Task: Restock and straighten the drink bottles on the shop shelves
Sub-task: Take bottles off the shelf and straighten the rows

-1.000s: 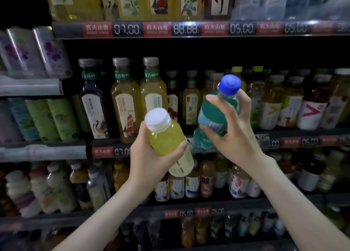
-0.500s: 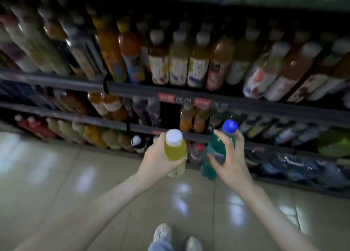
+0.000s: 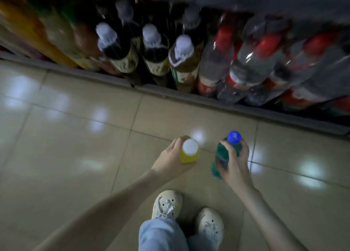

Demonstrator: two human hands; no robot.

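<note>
My left hand (image 3: 171,160) grips a yellow drink bottle (image 3: 189,154) with a white cap, held upright above the floor. A green bottle (image 3: 224,156) with a blue cap is held by my right hand (image 3: 234,167), fingers curled round its body, just right of the yellow one. Both bottles hang in front of the bottom shelf (image 3: 170,91), well short of it. On that shelf stand dark bottles with white caps (image 3: 151,48) and an amber bottle (image 3: 182,61).
Shrink-wrapped packs of clear bottles with red caps (image 3: 265,61) fill the shelf's right side. Blurred orange and yellow bottles (image 3: 37,33) stand at the left. Glossy beige floor tiles (image 3: 75,137) spread below, and my two shoes (image 3: 186,214) stand near the frame's bottom.
The view has swung down from the middle shelves to the bottom shelf and floor. Both hands have come down with their bottles, still holding them.
</note>
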